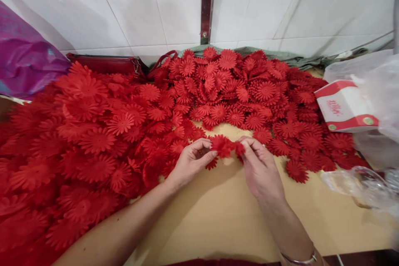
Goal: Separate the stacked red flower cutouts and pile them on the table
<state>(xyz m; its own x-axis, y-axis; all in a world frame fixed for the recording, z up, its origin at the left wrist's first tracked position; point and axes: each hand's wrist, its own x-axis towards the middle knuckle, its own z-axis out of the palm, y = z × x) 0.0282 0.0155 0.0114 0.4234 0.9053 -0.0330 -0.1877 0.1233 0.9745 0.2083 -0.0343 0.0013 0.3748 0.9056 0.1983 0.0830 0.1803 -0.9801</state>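
Red petal pieces [222,145] are held up between my two hands, just above the table. My left hand [193,160] pinches their left side with thumb and fingers. On the right, my right hand [260,164] has its fingers closed on a smaller red piece [239,149], close beside the first. Whether the two pieces are joined is too small to tell. A large heap of red fabric flowers [96,139] spreads to the left of my hands, and stacked red flowers [255,120] lie behind them and to the right.
The tan table [224,212] shows in front. A dark red bag [106,64] lies against the tiled wall, near a purple cloth [28,50] at the left. At the right are a red and white box [344,106] and clear plastic [358,185].
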